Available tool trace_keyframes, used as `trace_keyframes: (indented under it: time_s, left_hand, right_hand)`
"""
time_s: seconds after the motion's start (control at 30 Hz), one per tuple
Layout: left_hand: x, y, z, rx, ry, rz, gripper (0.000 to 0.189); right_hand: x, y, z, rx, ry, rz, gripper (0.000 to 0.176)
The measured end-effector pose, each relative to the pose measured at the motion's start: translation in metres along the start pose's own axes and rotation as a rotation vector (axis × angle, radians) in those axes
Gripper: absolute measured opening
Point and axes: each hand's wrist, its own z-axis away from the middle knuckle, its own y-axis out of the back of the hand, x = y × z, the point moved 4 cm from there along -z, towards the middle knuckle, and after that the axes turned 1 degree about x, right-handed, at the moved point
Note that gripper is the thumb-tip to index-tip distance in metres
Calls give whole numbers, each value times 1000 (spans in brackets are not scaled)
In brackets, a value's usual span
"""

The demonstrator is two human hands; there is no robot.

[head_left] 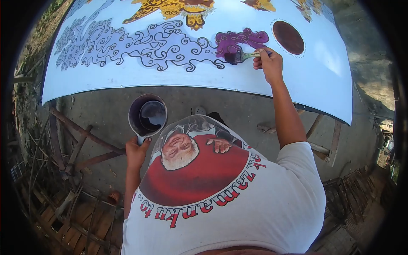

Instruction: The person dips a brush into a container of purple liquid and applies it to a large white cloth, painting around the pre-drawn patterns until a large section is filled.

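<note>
My right hand [268,63] is closed around the handle of a flat paintbrush [244,55]. The dark bristles touch the white painted cloth [148,80] at the lower edge of a wet-looking purple patch [227,40]. Left of that patch runs a pale lilac swirl pattern [127,46] with dark curled outlines. My left hand [137,148] grips the pale handle of a dipper [132,114], held below the cloth's near edge. Dark liquid with a shiny surface lies inside the dipper. The fingers of my left hand are partly hidden under the handle.
A dark brown oval [288,37] is painted right of my right hand, and yellow-gold figures [194,19] lie at the far side. Wooden supports [85,131] stand under the cloth. Sticks and planks [85,221] lie on the ground at lower left.
</note>
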Motion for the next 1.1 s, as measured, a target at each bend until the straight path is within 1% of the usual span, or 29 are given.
trace_keyframes:
  time_s: [0.07,0.13,0.17,0.2,0.23,0.27,0.33,0.37,0.4,0.43,0.47,0.53,0.6,0.67,0.7,0.73,0.8,0.83,0.87,0.93,1.0,1.07,1.1]
  left_hand:
    - [8,4,-2,-42,28,18,18]
    - [18,10,-3,-53,8,10,20]
    - [2,22,9,-60,3,-21,21]
    - [11,27,7,-71,-28,-76,24]
    - [19,32,8,-89,-53,-129,26]
    - [10,39,10,-69,-23,-140,26]
    - [11,42,7,-101,-123,-114,32]
    - [13,44,7,-95,-125,-108,32]
    - [17,39,4,-103,-153,-112,33]
    - [22,42,5,-108,-189,-118,34]
    - [26,43,6,-111,-198,-115,34]
    - [28,51,12,-146,-217,-166,27]
    - [38,57,16,-151,-254,-158,27]
    - [45,51,15,-170,-303,-140,28]
    - [44,51,13,-158,-289,-103,32]
    - [41,54,13,-147,-276,-67,37]
    - [50,53,10,-158,-292,-54,38]
    - [54,52,10,-156,-281,-52,38]
    - [59,52,9,-166,-296,-46,38]
    - [67,51,8,-165,-288,-15,37]
    - [69,49,8,-170,-287,11,36]
    - [68,48,6,-174,-281,29,36]
    - [62,48,3,-177,-268,28,35]
  right_hand:
    - [-11,-8,8,72,85,84,24]
    - [-31,-22,21,102,187,48,23]
    - [-39,-40,51,29,219,-9,23]
    - [-54,-57,63,-48,246,-74,23]
    - [-65,-80,77,-215,275,-145,23]
    - [-69,-108,99,-377,311,-234,23]
    - [-88,-160,148,-654,388,-124,21]
    - [-90,-180,168,-753,331,30,19]
    - [-93,-197,183,-860,403,191,20]
    - [-94,-215,193,-874,706,360,19]
    - [-87,-226,199,-867,710,366,19]
    - [-80,-244,219,-873,885,482,19]
    - [-84,-240,222,-844,894,465,17]
    - [-84,-220,211,-775,391,263,16]
    - [-77,-213,205,-761,238,141,20]
    - [-71,-208,208,-737,244,158,20]
    - [-53,-192,200,-609,-88,-286,24]
    - [-47,-185,197,-574,-130,-377,30]
    - [-44,-178,195,-559,-119,-371,30]
    - [-37,-163,189,-468,-200,-629,33]
    - [-29,-146,178,-433,-196,-684,33]
    - [-19,-126,161,-278,-195,-802,31]
    - [-15,-114,151,-234,-190,-798,29]
